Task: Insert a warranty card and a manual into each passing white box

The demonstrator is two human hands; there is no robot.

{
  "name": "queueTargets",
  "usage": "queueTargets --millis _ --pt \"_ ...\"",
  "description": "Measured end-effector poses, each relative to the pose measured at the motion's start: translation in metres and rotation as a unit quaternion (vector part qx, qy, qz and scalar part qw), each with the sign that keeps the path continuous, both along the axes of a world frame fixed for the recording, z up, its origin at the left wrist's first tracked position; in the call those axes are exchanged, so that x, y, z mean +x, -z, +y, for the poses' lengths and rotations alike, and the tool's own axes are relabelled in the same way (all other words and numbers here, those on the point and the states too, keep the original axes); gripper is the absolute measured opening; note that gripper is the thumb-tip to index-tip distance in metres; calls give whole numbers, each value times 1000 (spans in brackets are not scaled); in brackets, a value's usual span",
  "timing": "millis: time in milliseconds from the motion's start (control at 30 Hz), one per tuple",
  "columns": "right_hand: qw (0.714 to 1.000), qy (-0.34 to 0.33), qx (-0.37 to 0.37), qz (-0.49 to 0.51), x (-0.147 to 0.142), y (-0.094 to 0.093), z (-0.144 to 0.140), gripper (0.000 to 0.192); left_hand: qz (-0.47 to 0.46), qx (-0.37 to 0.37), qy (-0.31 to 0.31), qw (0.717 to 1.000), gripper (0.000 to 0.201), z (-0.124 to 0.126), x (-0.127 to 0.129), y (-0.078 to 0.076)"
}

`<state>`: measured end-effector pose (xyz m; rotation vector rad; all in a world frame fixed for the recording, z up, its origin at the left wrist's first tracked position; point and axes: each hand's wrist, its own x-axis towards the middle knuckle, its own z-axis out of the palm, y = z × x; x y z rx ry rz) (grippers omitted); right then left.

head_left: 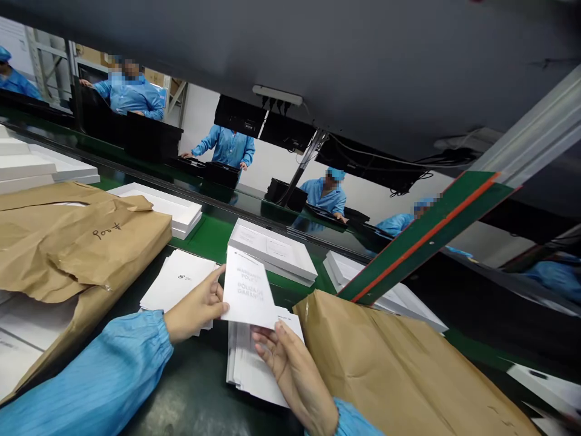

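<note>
A white warranty leaflet, printed "Póliza de Garantía", is held up in front of me. My left hand pinches its left edge between thumb and fingers. At its lower right corner, my right hand grips it with the thumb on top. Below the leaflet lies a stack of similar leaflets, partly covered by my right hand. Another pile of white booklets with a small dark logo rests behind my left hand.
Brown paper packages lie at left and right; the left one is torn open over white papers. White box trays sit along the green conveyor. A green post slants at right. Co-workers in blue sit or stand beyond.
</note>
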<state>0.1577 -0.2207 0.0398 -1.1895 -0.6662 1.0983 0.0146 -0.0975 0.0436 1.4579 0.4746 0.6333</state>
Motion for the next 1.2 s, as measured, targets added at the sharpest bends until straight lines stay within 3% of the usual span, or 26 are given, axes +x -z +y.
queueTargets --millis 67,167,233,300,367,433,500,567,633,700,833,900,1200 --pt "999 44 5 -21 0 0 1 30 -17 20 59 998 66 -2 3 6" --pt "994 20 10 -106 1 -5 2 31 -44 -22 111 993 49 -4 4 8" --pt "981 -5 10 -191 5 -10 -1 30 -52 -87 78 992 43 -4 3 7" --pt "948 -17 -12 -318 10 -16 -5 28 -71 -145 5 987 42 0 3 6" --pt "871 -26 -60 -488 15 -19 -10 29 -108 -179 -75 975 40 7 2 5" --pt "755 -41 -133 -641 15 -19 -15 37 -142 -200 -135 960 37 15 1 6" --pt "649 -70 -206 -729 7 -15 -19 54 -160 -213 -170 949 35 20 0 6" --pt "581 -104 -256 -765 -4 -11 -21 66 -164 -225 -184 943 33 22 0 6" --pt "548 -128 -270 -781 -12 -10 -21 64 -164 -235 -188 940 31 22 0 6" --pt "551 -148 -266 -777 -13 -15 -22 53 -165 -240 -187 938 30 21 -1 6" --pt "625 -200 -236 -717 5 -31 -23 29 -159 -248 -180 939 31 20 -1 5" --pt "645 -207 -229 -699 14 -36 -23 19 -154 -248 -168 942 32 20 0 6" --pt "656 -174 -196 -708 19 -31 -26 23 -151 -265 -108 946 51 14 1 11"
